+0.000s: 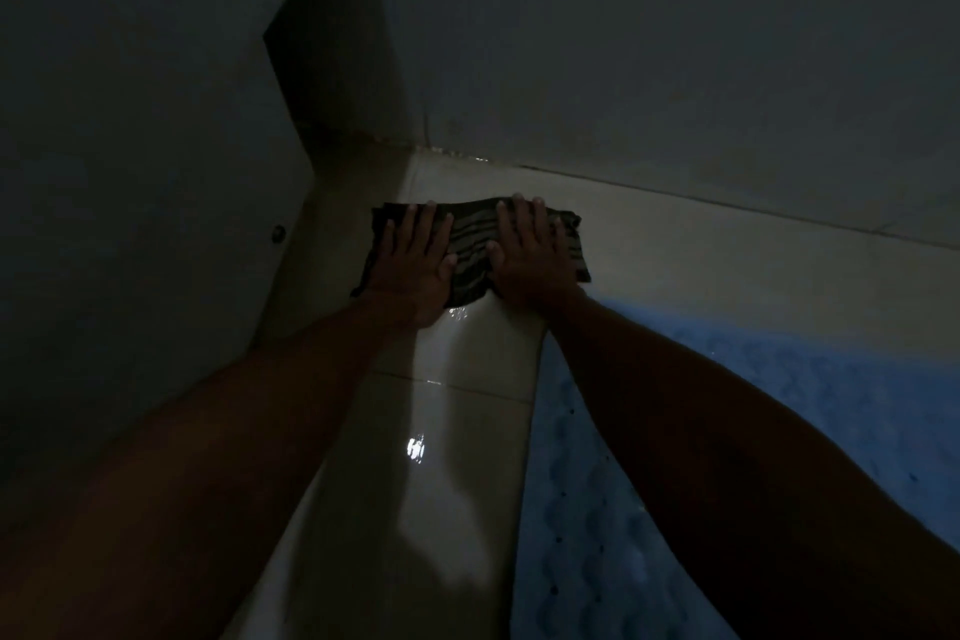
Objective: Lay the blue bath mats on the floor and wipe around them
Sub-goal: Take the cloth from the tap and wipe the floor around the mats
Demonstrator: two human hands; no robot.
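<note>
A dark striped cloth (470,239) lies flat on the pale tiled floor (447,457) near the room's corner. My left hand (415,260) presses on its left half, palm down, fingers spread. My right hand (530,255) presses on its right half in the same flat way. A blue bath mat (597,509) with a wavy pattern and small holes lies on the floor at the right, its left edge running beside my right forearm. The cloth sits just past the mat's far left corner. The scene is dim.
A dark wall or door panel (145,224) with a small round fitting (279,233) stands close on the left. Another wall (675,68) runs across the back. The tiles between my arms shine wet.
</note>
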